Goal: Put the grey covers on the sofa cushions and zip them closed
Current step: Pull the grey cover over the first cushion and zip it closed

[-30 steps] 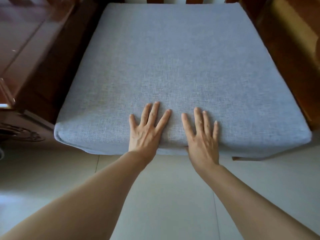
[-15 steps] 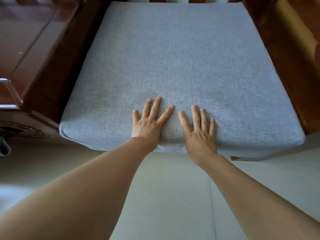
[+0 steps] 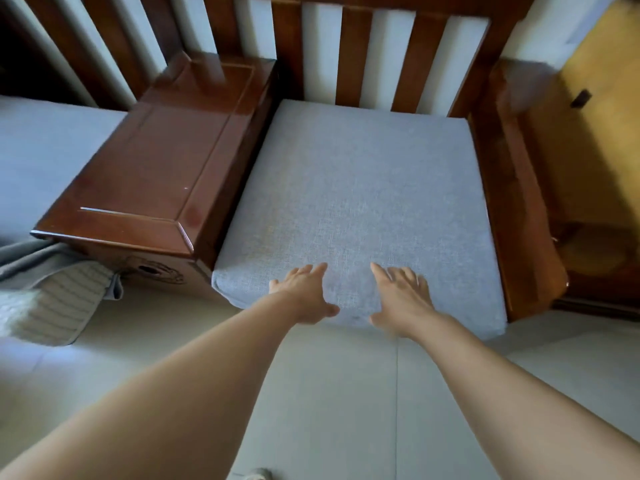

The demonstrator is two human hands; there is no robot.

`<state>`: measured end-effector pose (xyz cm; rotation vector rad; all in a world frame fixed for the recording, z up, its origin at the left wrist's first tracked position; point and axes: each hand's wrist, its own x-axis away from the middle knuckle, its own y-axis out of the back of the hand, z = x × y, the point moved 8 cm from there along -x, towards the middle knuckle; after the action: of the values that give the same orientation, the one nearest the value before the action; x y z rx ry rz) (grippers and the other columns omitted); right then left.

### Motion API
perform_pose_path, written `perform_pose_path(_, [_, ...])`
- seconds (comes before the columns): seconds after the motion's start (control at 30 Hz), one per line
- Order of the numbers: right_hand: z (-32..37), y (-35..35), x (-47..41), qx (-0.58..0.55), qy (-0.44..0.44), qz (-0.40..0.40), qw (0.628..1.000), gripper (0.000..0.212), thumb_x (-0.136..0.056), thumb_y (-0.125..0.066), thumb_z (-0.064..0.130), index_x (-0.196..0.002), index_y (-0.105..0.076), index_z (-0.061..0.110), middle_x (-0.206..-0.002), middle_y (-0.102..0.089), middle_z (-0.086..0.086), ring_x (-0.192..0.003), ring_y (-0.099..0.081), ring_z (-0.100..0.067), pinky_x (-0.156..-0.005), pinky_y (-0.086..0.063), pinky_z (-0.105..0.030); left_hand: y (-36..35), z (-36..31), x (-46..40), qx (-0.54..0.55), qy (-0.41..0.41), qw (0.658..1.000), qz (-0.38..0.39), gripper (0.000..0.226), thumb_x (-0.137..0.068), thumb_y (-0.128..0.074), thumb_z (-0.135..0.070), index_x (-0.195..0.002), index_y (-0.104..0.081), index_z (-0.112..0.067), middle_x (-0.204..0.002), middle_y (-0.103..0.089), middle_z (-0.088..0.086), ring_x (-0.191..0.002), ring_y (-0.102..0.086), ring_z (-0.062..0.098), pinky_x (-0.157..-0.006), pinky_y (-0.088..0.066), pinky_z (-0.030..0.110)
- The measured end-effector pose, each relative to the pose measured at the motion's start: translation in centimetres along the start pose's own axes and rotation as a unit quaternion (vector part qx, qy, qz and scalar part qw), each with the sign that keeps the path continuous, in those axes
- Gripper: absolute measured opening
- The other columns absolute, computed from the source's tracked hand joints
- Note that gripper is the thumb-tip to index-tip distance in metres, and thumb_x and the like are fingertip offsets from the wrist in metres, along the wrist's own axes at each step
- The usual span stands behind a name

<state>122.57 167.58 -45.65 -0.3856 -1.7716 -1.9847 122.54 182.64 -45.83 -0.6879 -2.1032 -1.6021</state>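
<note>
The covered cushion [image 3: 356, 209], in its grey cover, lies flat in the wooden seat frame [image 3: 512, 216], its far edge against the slatted back [image 3: 346, 53] and its near edge overhanging the floor [image 3: 346, 393]. The left hand [image 3: 304, 296] and right hand [image 3: 401, 296] lie palm-down on the near edge, fingers straight and spread, grasping nothing; this flat contact suits pushing the cushion home or smoothing the fabric. No zip shows from here. To the left stands a wooden armrest box [image 3: 149, 181]; beyond it lies another grey cushion [image 3: 41, 157], and an uncovered striped cushion [image 3: 52, 306] hangs near the floor, probably awaiting its cover.
</note>
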Motion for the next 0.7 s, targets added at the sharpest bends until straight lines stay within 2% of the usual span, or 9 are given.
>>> perform_pose_path(0.2, [4.1,8.4,6.9,0.024,0.028,0.012,0.999,0.088,-0.076,-0.071,0.033,-0.144,-0.018,0.016,-0.145,-0.027,-0.011,-0.137,-0.020,-0.031,-0.111,-0.025,-0.039,7.0,-0.1,8.9,0.040,0.036,0.998,-0.010,0.075,-0.087,-0.056,-0.049,-0.147,-0.018,-0.024,-0.142,-0.043,0.002,-0.128,-0.042,0.024,-0.104,-0.034,0.043])
perform_pose_path(0.4, [8.5,14.4,12.4,0.030,0.045,0.005,0.999,0.086,-0.077,-0.071,0.029,-0.144,-0.020,0.014,-0.147,-0.022,-0.013,-0.136,-0.021,-0.032,-0.110,-0.028,-0.039,13.6,1.0,16.2,0.070,0.054,0.994,-0.057,0.073,-0.087,-0.058,-0.047,-0.145,-0.023,-0.021,-0.133,-0.049,0.005,-0.118,-0.049,0.026,-0.100,-0.039,0.044])
perform_pose_path(0.57, [12.9,18.0,15.2,0.039,0.045,-0.009,0.998,0.079,-0.080,-0.070,0.025,-0.143,-0.023,0.013,-0.147,-0.022,-0.013,-0.134,-0.024,-0.032,-0.107,-0.031,-0.039,17.5,3.2,20.7,0.068,0.043,0.994,-0.076,0.068,-0.087,-0.058,-0.046,-0.143,-0.027,-0.022,-0.130,-0.050,0.005,-0.114,-0.049,0.026,-0.095,-0.039,0.039])
perform_pose_path(0.63, [14.6,19.1,15.8,0.040,0.044,-0.019,0.998,0.075,-0.080,-0.068,0.023,-0.141,-0.026,0.013,-0.145,-0.024,-0.013,-0.133,-0.026,-0.032,-0.105,-0.033,-0.038,18.7,4.3,22.0,0.060,0.038,0.994,-0.083,0.064,-0.087,-0.057,-0.045,-0.140,-0.030,-0.020,-0.123,-0.053,0.005,-0.108,-0.050,0.025,-0.092,-0.040,0.038])
perform_pose_path(0.7, [16.8,20.0,16.4,0.041,0.042,-0.025,0.998,0.073,-0.081,-0.067,0.022,-0.141,-0.026,0.014,-0.145,-0.024,-0.012,-0.133,-0.026,-0.032,-0.104,-0.033,-0.038,20.1,6.2,23.4,0.062,0.032,0.993,-0.091,0.061,-0.087,-0.058,-0.044,-0.138,-0.033,-0.019,-0.115,-0.056,0.003,-0.104,-0.053,0.023,-0.095,-0.042,0.042])
